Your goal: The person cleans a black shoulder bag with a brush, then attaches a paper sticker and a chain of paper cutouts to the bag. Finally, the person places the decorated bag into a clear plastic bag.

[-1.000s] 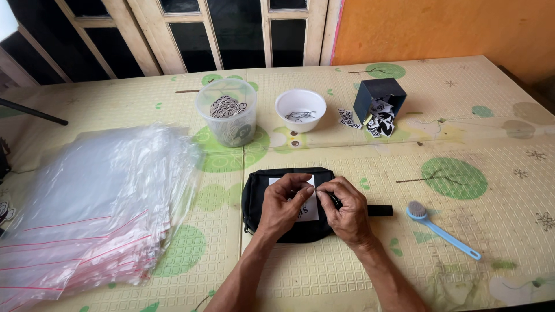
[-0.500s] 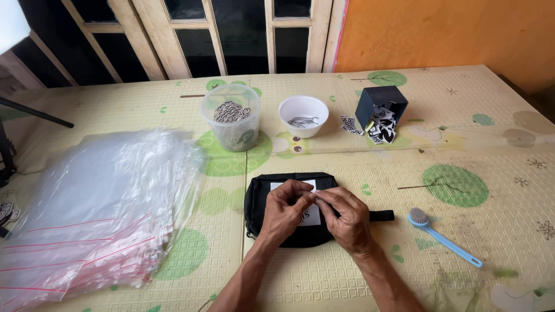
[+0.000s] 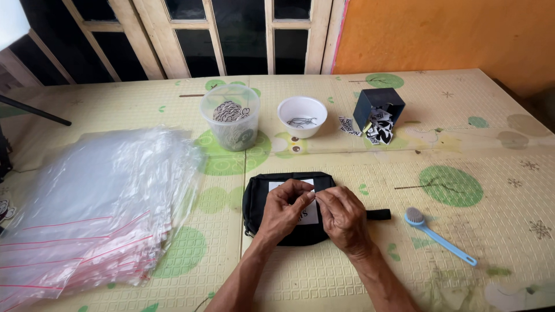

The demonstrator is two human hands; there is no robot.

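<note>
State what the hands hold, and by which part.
Both hands, left hand and right hand, pinch something small at their fingertips over the white patch on the black pouch; what it is cannot be told.

We see a matt black cloth pouch (image 3: 289, 214) with a white paper label (image 3: 309, 211). The bench (image 3: 462, 127) wears an embossed vinyl cover. Beside it lie glossy clear plastic bags (image 3: 92, 208) and a plastic brush (image 3: 439, 236).
</note>
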